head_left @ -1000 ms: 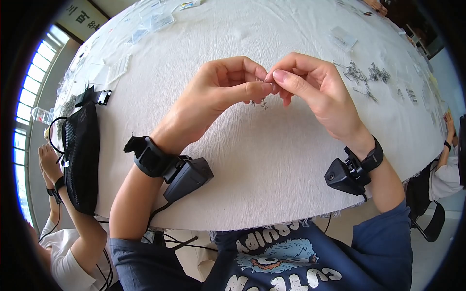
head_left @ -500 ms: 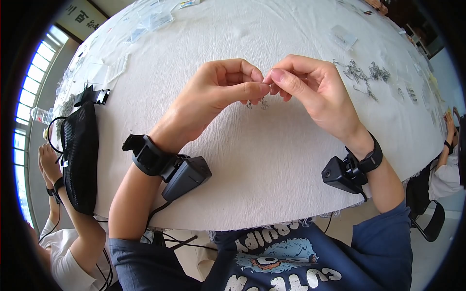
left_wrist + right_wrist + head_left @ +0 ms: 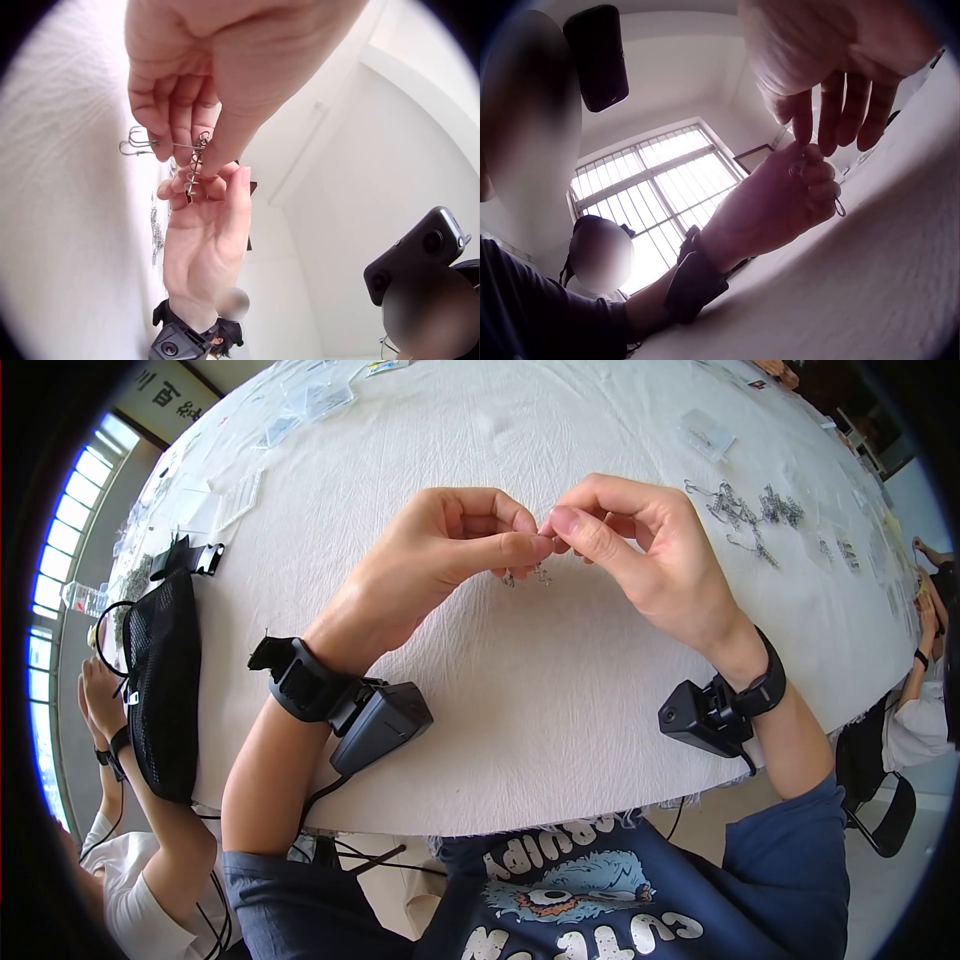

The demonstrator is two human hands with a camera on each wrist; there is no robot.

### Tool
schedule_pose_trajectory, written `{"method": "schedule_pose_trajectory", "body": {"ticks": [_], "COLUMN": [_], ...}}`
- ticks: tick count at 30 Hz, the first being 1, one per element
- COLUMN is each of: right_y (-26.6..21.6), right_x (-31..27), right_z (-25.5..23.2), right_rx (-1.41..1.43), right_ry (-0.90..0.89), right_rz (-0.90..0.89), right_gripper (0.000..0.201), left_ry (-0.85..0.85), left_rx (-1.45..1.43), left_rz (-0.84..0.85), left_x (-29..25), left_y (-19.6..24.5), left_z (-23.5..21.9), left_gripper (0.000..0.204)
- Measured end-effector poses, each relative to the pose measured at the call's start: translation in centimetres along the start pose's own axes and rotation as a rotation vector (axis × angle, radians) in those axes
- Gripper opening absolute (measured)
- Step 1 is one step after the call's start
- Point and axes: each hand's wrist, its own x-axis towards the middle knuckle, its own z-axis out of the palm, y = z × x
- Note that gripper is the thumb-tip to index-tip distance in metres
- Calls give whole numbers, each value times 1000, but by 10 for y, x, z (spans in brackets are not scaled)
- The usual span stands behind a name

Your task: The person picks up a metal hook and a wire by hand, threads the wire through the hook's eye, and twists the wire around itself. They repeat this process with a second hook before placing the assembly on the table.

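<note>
Both the left hand (image 3: 455,555) and right hand (image 3: 640,545) pinch a wire spring (image 3: 193,166); it looks light, thin, springy, best held by its coil.

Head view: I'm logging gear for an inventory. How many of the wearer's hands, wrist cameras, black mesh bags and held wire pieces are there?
Hands: 2 (left hand, right hand)
Wrist cameras: 2 (left wrist camera, right wrist camera)
Black mesh bag: 1
Wire piece pinched by both hands: 1
Total: 6
</note>
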Motion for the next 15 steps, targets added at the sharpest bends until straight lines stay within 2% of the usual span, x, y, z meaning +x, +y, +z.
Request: {"method": "schedule_pose_trajectory", "body": {"ticks": [15], "right_y": [-1], "right_x": [-1], "right_z": [2], "right_rx": [-34], "right_ry": [6], "right_rz": [-39], "right_gripper": [19], "left_ry": [21], "left_rx": [-18], "left_rz": [-21], "left_x": [-1], "left_y": [0], "left_z": [1], "left_gripper": [10]}}
